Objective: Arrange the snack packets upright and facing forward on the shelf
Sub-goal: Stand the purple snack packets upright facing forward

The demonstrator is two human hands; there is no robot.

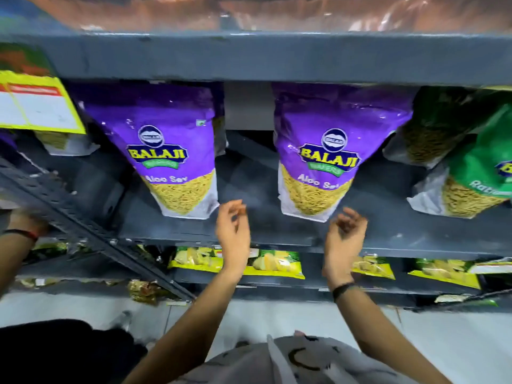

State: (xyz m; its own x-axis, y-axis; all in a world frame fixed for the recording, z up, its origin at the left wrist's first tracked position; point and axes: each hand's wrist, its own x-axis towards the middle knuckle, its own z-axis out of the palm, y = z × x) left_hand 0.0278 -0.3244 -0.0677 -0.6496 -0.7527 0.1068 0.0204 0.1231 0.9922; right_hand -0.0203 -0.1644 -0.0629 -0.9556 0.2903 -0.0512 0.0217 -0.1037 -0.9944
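Observation:
Two purple Aloo Sev packets stand upright on the grey shelf [266, 217], labels facing me: the left purple packet [169, 151] and the right purple packet [329, 153], with a gap between them. My left hand [232, 234] hovers just below and right of the left packet, fingers loosely curled and empty. My right hand [345, 234] hangs in front of the shelf edge just under the right packet, fingers apart, holding nothing. A green packet [476, 173] stands at the far right, with another green packet [432, 126] behind it.
A second person's arm [16, 245] with a wristband reaches in at the left, beside the slanted perforated shelf post [91, 231]. A yellow price tag [36, 103] hangs at upper left. Yellow-green packets [266, 264] lie on the lower shelf. The upper shelf edge [277, 56] overhangs.

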